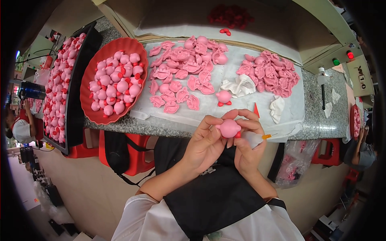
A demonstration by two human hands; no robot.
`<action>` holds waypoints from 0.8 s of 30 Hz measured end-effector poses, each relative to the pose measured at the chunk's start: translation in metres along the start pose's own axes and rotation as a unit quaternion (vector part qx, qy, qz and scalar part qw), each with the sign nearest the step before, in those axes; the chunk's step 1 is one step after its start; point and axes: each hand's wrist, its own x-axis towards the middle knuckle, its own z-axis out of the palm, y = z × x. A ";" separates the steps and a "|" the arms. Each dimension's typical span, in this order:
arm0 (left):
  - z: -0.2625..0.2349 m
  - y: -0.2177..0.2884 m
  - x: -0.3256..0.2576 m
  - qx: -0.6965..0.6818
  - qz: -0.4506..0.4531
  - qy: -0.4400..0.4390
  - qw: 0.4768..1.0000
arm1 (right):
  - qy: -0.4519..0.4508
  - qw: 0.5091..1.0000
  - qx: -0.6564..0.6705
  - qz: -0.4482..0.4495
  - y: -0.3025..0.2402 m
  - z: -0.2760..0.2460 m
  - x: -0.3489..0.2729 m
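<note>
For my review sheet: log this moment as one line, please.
left hand: holds pink toy body | right hand: steadies it, grips glue bottle | red tray: finished figures | bench: loose pink parts

Both hands (225,140) sit off counter's near edge, air around them free; straight ahead small bare patch of white sheet (241,106), only lone pink figure (223,97) and crumpled white cloth (241,85) on it; further in, heap of pink shell pieces (183,72) blocks middle, second heap (271,72) blocks right; red oval tray (90,108) full of pink figures takes left side, black tray (80,80) just beyond it; open lane runs between two heaps; bare grey granite (321,120) at right end, glue bottle (323,80) standing there.
</note>
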 end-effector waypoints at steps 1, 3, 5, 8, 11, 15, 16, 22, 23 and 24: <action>-0.001 -0.001 0.000 0.001 -0.002 -0.001 1.000 | 0.002 1.000 0.000 -0.001 -0.002 0.000 0.000; -0.003 -0.001 -0.001 0.030 0.004 -0.014 0.999 | -0.002 0.999 0.037 0.036 -0.004 0.001 0.000; -0.003 -0.001 -0.002 0.053 0.020 -0.017 0.998 | -0.007 0.997 0.061 0.037 -0.001 0.001 -0.001; -0.002 -0.002 -0.004 0.079 0.035 -0.022 0.996 | -0.019 0.992 0.124 0.015 0.005 0.000 -0.003; -0.002 -0.002 -0.005 0.077 0.035 -0.004 0.996 | -0.019 0.991 0.129 -0.008 0.006 0.002 -0.002; 0.009 0.012 0.002 -0.008 -0.063 0.040 0.997 | -0.041 0.996 0.073 -0.033 -0.001 -0.010 0.011; 0.011 0.012 0.002 -0.010 -0.062 0.041 0.997 | -0.042 0.996 0.072 -0.032 -0.005 -0.015 0.015; 0.008 0.005 -0.001 0.349 0.114 0.052 0.929 | -0.181 0.947 -0.261 -0.056 -0.013 -0.013 0.016; 0.008 0.005 0.000 0.395 0.131 0.052 0.908 | -0.161 0.959 -0.230 -0.024 -0.015 -0.009 0.015; 0.008 0.006 0.000 0.441 0.147 0.053 0.884 | -0.161 0.959 -0.231 -0.023 -0.012 -0.012 0.015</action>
